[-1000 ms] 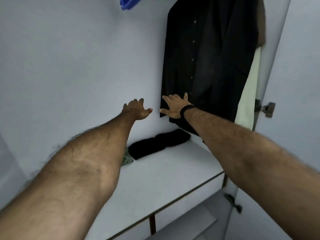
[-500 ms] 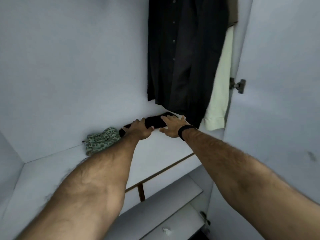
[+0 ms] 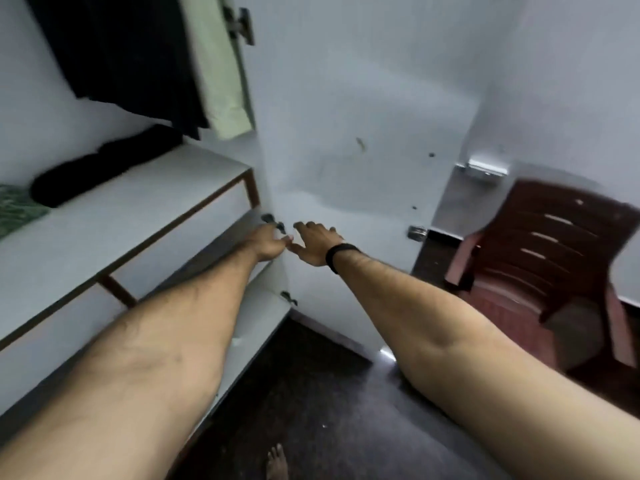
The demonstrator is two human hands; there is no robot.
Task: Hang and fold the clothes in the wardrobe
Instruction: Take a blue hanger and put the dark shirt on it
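While hanging upright, black shirt (image 3: 131,53), hem down

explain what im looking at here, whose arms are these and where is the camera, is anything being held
There is no machine here. A person wears one wide-angle camera on the head, so you look forward and down along their own two bare arms.

The left hand and the right hand, which has a black wristband, reach out side by side near the white open wardrobe door. Both look open, and neither holds anything.

To the left is the white wardrobe shelf. On it lie a black folded garment and a green patterned cloth. Above hang a black shirt and a pale green garment. A dark red plastic chair stands to the right. The picture is blurred.
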